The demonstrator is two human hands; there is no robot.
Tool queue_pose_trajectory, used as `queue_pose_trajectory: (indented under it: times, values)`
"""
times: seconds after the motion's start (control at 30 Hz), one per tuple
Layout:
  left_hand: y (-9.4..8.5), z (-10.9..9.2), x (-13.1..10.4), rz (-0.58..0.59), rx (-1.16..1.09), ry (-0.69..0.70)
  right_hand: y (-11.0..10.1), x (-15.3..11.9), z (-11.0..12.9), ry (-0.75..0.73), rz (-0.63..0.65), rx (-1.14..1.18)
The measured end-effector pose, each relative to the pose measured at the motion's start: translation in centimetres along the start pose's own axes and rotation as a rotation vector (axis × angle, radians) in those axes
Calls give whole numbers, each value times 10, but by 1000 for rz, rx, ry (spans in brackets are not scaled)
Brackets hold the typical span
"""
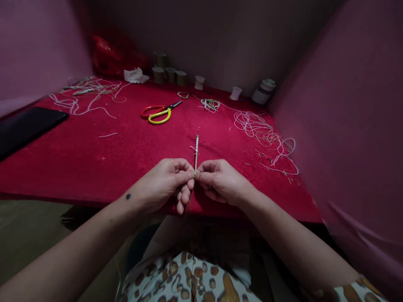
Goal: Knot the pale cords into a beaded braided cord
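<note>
A thin braided cord, white toward its far end and pale green nearer me, stretches away over the red cloth. My left hand pinches its near end between thumb and forefinger, the other fingers curled below. Close against it, my right hand also pinches at the same end of the cord. Loose brownish strand ends hang down under my left fingers. The exact knot or strand between the fingertips is too small to make out.
Scissors with red and yellow handles lie beyond my hands. Tangled thread spreads at right, more thread at left. A finished-looking loop, a green-white cord coil, spools, a white bottle and a black phone-like slab surround them.
</note>
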State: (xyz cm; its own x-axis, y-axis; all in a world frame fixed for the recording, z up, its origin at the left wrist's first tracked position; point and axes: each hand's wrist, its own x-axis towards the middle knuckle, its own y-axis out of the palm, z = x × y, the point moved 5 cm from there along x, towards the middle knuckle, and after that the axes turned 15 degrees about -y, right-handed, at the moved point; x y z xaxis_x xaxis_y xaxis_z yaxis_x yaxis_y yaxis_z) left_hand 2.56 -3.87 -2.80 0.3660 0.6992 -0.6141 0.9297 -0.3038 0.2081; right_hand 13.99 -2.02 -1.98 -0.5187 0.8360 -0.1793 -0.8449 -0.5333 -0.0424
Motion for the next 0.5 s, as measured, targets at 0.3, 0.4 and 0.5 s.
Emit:
queue_pose_trajectory:
  times: [0.3, 0.4, 0.5]
  values:
    - [2, -4, -5, -35, 1, -29, -6, 3, -8, 23, 76, 46]
    - [2, -4, -5, -50, 23, -33, -6, 4, -7, 51, 56, 45]
    - [1, -3, -3, -53, 58, -30, -4, 5, -4, 58, 36, 56]
